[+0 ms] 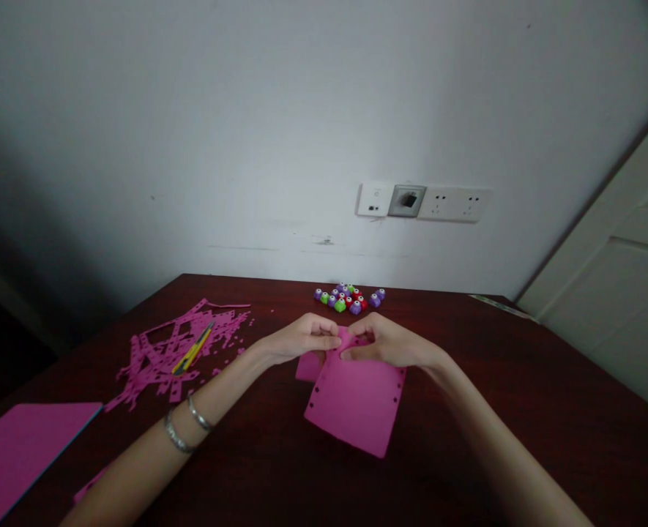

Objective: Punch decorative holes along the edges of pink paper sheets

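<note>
A pink paper sheet [354, 399] with small punched holes along its side edges hangs tilted above the dark wooden table [521, 395]. My left hand [302, 340] pinches its top edge from the left, with two bracelets on that wrist. My right hand [392, 342] pinches the same top edge from the right, fingers closed. The fingertips of both hands nearly meet at the sheet's upper middle. A smaller pink piece [308, 366] lies under the left hand.
A cluster of small purple, green and red craft punches [348, 296] sits at the table's far edge. Pink paper scraps [170, 351] with a yellow utility knife [192, 350] lie at left. A pink sheet stack [21, 450] is at the near left corner. Wall sockets [425, 203] are behind.
</note>
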`<state>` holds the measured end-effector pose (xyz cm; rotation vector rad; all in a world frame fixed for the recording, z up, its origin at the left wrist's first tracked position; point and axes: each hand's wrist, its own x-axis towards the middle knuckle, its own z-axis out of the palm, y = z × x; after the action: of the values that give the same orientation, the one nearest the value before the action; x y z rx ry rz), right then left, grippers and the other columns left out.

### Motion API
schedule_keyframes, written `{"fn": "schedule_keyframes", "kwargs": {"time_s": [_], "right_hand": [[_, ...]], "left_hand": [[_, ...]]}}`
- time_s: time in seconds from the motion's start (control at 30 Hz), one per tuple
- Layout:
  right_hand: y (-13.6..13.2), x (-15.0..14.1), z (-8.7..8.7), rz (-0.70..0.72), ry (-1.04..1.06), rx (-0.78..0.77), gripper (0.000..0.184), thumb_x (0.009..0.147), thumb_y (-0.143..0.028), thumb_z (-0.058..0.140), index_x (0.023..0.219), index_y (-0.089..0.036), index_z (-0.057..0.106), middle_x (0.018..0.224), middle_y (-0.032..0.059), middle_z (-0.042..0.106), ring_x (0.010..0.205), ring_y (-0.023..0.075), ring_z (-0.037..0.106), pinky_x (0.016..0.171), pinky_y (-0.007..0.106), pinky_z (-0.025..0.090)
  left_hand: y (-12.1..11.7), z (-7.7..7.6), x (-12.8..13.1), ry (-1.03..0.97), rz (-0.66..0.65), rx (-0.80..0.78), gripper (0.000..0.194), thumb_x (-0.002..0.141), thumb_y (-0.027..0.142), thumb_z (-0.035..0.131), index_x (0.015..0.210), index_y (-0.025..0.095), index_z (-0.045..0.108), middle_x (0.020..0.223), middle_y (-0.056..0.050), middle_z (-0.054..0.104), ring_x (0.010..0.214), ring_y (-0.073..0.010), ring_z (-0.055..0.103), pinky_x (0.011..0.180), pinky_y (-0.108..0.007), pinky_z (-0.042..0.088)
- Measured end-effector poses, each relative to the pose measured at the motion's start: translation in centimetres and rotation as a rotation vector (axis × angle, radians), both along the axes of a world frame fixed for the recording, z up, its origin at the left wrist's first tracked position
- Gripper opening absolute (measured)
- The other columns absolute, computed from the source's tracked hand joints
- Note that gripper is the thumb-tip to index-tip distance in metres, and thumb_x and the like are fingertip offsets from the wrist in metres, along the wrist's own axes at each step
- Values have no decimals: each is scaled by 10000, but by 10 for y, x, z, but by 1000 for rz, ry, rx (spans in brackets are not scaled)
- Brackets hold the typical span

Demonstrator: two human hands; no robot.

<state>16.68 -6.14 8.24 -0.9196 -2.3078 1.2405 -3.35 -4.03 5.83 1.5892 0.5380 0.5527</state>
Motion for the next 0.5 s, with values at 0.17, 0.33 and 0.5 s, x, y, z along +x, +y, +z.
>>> {"fn": "schedule_keyframes", "kwargs": {"time_s": [0.17,0.33,0.5], "right_hand": [[-5,-1,7,18,15,2,247,770,-390,595,735,-150,639,596,-45,484,536,69,378,497,205,311],[-8,-1,9,34,20,-6,231,767,-377,602,752,-151,647,601,-45,500,534,68,388,501,205,320],[-7,-1,9,35,18,-12,207,767,-348,602,751,-146,647,610,-39,508,536,65,386,488,196,315]], "left_hand": [[-3,3,0,-17,-27,-21,216,737,314,641,677,118,572,643,14,519,597,-69,437,589,-235,328],[-4,1,1,-9,-15,-32,247,714,341,660,656,125,557,633,16,511,597,-71,429,587,-235,332],[-3,1,2,-19,-13,-28,235,711,327,663,647,119,574,619,14,528,581,-63,445,583,-229,351]]}}
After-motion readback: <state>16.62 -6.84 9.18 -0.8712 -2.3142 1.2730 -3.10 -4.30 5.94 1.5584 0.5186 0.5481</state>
